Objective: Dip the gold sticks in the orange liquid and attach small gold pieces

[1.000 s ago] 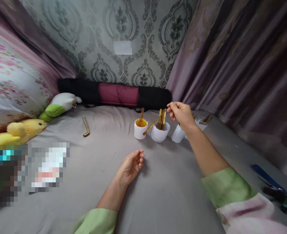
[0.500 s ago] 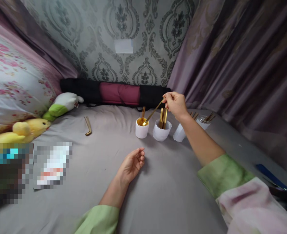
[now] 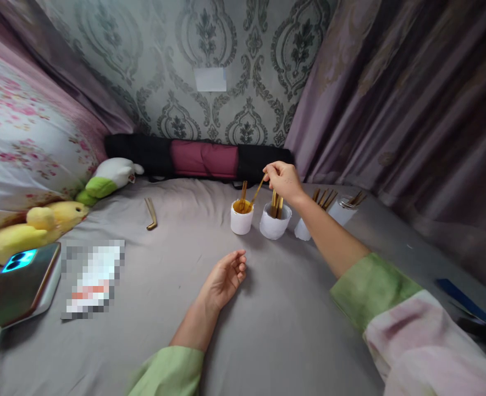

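My right hand (image 3: 283, 179) pinches the upper end of a thin gold stick (image 3: 258, 190). The stick slants down to the left, and its lower end is inside a white cup (image 3: 241, 224) with a yellow inside. More thin sticks (image 3: 243, 191) stand in that cup. Just right of it, a second white cup (image 3: 275, 228) holds several gold sticks (image 3: 276, 206), partly behind my right hand and wrist. My left hand (image 3: 225, 278) rests on the grey sheet in front of the cups, palm turned up, fingers loosely curled, holding nothing.
Further right are a white container (image 3: 303, 229) with sticks and a glass jar (image 3: 344, 209). A bent gold-coloured piece (image 3: 151, 215) lies to the left. A phone (image 3: 24, 280), a blurred packet (image 3: 92, 280) and plush toys (image 3: 45, 223) line the left side. A long black-and-maroon bag (image 3: 204, 158) lies along the wall.
My right hand has moved left and slightly down. The gold stick stands steeper, its lower end now deeper in the yellow-lined cup. My left hand has stayed in place.
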